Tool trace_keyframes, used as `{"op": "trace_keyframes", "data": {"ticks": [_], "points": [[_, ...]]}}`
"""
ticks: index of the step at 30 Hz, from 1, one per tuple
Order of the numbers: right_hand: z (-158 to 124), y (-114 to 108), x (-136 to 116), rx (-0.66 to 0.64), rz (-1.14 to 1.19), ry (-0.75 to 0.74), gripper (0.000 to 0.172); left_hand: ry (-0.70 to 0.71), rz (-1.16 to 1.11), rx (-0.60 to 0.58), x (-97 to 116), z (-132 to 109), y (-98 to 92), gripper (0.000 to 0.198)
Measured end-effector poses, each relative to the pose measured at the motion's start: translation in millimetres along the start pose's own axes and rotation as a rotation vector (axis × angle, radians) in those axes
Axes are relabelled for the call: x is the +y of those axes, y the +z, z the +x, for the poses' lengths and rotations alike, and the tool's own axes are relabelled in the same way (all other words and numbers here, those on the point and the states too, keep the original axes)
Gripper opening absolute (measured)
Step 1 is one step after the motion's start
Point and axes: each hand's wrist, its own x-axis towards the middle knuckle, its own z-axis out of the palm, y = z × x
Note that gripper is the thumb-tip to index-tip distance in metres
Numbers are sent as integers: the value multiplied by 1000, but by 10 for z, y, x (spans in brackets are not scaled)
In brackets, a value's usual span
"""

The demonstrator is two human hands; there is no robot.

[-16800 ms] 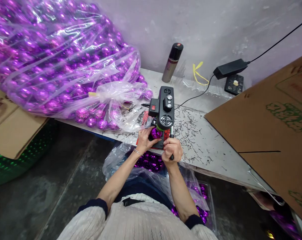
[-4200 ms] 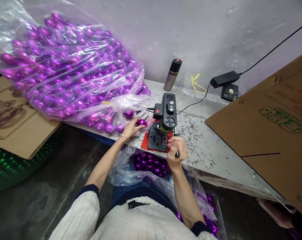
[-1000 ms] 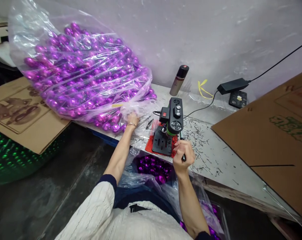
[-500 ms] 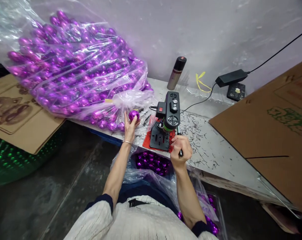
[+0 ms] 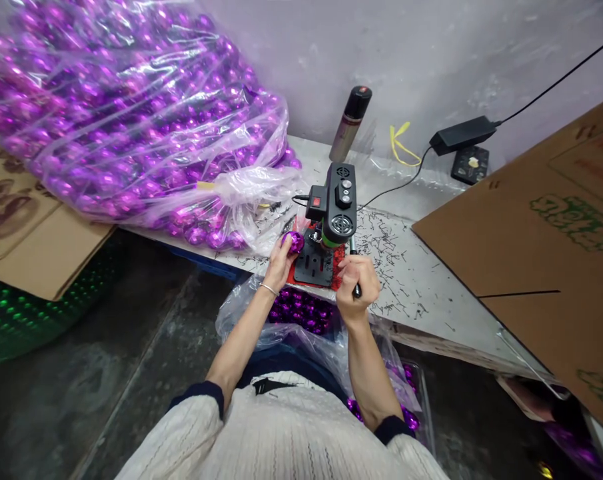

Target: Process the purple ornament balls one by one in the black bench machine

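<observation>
My left hand pinches a shiny purple ball ornament at the left edge of a small black bench drill press. Its slotted base plate rests on a red sheet. My right hand is wrapped round the black-gripped lever on the press's right side. A large clear plastic bag full of purple balls lies on the table to the left. Below the table edge, in front of me, more purple balls sit in an open plastic bag.
Dark shavings litter the table right of the press. Behind it stand a spray can, a yellow tie and a black power adapter with its cord. Cardboard boxes flank both sides: a big carton right, a flattened one left.
My left hand has carried the purple ball rightward, from beside the bag's gathered neck to the press's base. The right hand keeps its hold on the lever. The whole view has shifted slightly.
</observation>
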Motion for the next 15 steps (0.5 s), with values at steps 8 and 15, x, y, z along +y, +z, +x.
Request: {"op": "trace_keyframes", "data": {"ticks": [8,15], "points": [[43,-14,-6,-12,-8,-3,26,382,587,-12,-328,-35,-43,59],[144,-34,-28,-4,-2,26,26,535,909,-211,-330,-98,-75,52]]}}
